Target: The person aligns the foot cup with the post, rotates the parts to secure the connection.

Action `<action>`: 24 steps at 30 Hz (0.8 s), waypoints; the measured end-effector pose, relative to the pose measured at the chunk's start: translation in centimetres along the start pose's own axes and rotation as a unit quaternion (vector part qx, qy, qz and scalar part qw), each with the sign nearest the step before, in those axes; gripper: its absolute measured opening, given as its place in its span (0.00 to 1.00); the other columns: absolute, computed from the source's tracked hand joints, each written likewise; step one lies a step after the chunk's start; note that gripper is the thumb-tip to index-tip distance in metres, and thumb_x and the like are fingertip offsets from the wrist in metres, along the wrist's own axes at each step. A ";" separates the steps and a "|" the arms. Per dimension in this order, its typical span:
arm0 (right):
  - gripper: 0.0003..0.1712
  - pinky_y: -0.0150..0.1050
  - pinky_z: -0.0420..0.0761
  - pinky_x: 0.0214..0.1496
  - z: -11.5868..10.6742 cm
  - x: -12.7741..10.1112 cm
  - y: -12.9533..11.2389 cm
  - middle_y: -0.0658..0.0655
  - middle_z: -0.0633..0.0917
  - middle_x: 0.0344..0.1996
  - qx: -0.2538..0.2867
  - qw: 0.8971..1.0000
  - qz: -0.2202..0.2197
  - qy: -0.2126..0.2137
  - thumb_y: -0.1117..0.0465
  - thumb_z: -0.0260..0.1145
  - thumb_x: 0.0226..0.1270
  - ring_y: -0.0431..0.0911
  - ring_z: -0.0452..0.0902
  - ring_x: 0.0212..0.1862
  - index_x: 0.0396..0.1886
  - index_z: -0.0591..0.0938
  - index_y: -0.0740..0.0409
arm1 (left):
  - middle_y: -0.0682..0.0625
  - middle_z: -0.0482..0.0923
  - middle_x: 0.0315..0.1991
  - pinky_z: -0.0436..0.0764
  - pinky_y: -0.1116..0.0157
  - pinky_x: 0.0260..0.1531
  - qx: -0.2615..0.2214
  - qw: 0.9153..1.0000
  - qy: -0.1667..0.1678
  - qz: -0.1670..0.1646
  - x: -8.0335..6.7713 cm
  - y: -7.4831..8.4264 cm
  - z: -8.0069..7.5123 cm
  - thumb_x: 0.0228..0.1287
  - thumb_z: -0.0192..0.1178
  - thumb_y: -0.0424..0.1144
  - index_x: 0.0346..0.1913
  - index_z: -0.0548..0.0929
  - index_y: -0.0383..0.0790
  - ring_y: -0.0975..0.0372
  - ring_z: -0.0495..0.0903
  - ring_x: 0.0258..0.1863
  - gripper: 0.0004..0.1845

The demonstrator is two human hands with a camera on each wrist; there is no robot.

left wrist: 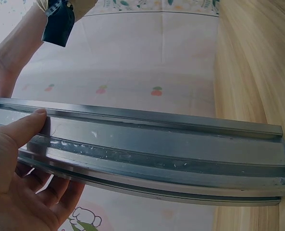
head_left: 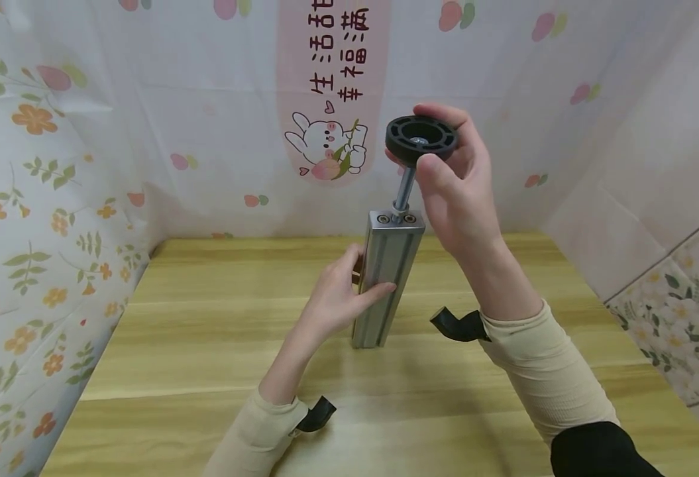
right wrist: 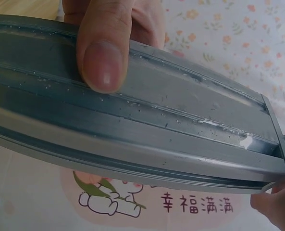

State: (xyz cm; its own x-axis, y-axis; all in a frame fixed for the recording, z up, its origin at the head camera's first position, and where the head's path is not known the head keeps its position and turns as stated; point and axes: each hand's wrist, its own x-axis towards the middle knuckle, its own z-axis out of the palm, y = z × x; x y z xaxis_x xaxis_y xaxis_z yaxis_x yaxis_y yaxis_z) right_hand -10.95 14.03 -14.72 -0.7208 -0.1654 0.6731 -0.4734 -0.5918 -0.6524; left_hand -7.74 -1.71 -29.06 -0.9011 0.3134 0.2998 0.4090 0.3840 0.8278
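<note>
An upright aluminium profile [head_left: 387,278] stands with its lower end on the wooden table, leaning slightly. My left hand [head_left: 334,295] grips it around the middle, thumb across the grooved front face and fingers behind. Out of the profile's top end plate [head_left: 397,224] rises a threaded metal rod [head_left: 405,189] with a nut at its base. A round black levelling foot [head_left: 404,151] caps the rod, its hollow underside facing up. Thumb and fingers of my right hand [head_left: 459,192] pinch the foot's rim. In the left wrist view, the profile's long grooves [left wrist: 156,149] show small flecks.
The wood-grain table [head_left: 218,318] reaches back to a printed cloth [head_left: 206,132] with a rabbit picture. Flowered cloth [head_left: 39,218] hangs at the left, pale panels [head_left: 641,165] at the right. A black curved piece is fixed at each sleeve cuff.
</note>
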 end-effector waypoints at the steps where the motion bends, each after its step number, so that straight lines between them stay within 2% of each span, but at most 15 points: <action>1: 0.42 0.46 0.82 0.62 0.0 0.0 0.0 0.64 0.76 0.52 -0.004 1.000 -0.002 0.000 0.57 0.86 0.46 0.54 0.77 0.55 0.58 0.75 0.66 | 0.48 0.83 0.45 0.86 0.54 0.47 -0.001 1.000 0.001 0.001 0.0 0.0 0.0 0.62 0.73 0.47 0.57 0.75 0.42 0.56 0.84 0.45 0.26; 5: 0.41 0.48 0.80 0.64 -0.2 -0.1 0.0 0.64 0.77 0.53 -0.014 1.000 0.008 -0.007 0.55 0.84 0.50 0.54 0.81 0.54 0.60 0.74 0.64 | 0.49 0.83 0.45 0.86 0.57 0.45 -0.002 1.000 0.000 0.006 -0.2 0.1 -0.1 0.62 0.73 0.46 0.57 0.75 0.43 0.57 0.84 0.44 0.25; 11: 0.35 0.54 0.71 0.69 -0.3 -0.2 0.0 0.66 0.81 0.55 0.004 0.999 0.041 -0.020 0.52 0.77 0.58 0.57 0.82 0.55 0.61 0.76 0.61 | 0.50 0.83 0.44 0.85 0.62 0.44 -0.005 1.000 -0.002 0.010 -0.4 0.1 -0.1 0.62 0.73 0.46 0.58 0.75 0.43 0.59 0.84 0.43 0.26; 14: 0.35 0.53 0.73 0.69 -0.1 -0.4 0.0 0.66 0.80 0.55 -0.002 0.999 0.039 -0.015 0.52 0.78 0.57 0.57 0.82 0.55 0.61 0.76 0.62 | 0.50 0.83 0.45 0.85 0.61 0.45 -0.005 1.000 0.000 0.009 -0.5 0.0 0.0 0.62 0.73 0.46 0.59 0.75 0.43 0.59 0.84 0.43 0.26; 18: 0.38 0.45 0.79 0.65 0.0 -0.6 0.0 0.64 0.76 0.55 -0.010 1.000 0.023 -0.004 0.54 0.82 0.54 0.54 0.79 0.56 0.60 0.75 0.63 | 0.50 0.83 0.45 0.85 0.59 0.45 -0.006 1.000 0.000 0.006 -0.7 0.1 0.0 0.62 0.73 0.46 0.59 0.75 0.43 0.59 0.84 0.43 0.26; 24: 0.41 0.42 0.81 0.63 0.1 -0.6 -0.1 0.62 0.76 0.54 -0.018 1.000 0.007 -0.005 0.55 0.84 0.51 0.51 0.77 0.56 0.61 0.73 0.62 | 0.50 0.83 0.44 0.85 0.58 0.46 -0.009 1.000 -0.001 0.008 -0.6 0.3 -0.2 0.62 0.73 0.45 0.59 0.75 0.44 0.59 0.84 0.44 0.26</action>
State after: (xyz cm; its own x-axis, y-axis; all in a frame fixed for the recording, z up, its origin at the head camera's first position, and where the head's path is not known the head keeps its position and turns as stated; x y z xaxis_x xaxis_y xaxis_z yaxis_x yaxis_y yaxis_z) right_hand -10.43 14.13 -14.97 -0.7224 -0.1826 0.6669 -0.4811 -0.5599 -0.6745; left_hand -7.08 -1.99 -28.94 -0.8941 0.3214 0.3120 0.4205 0.3624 0.8318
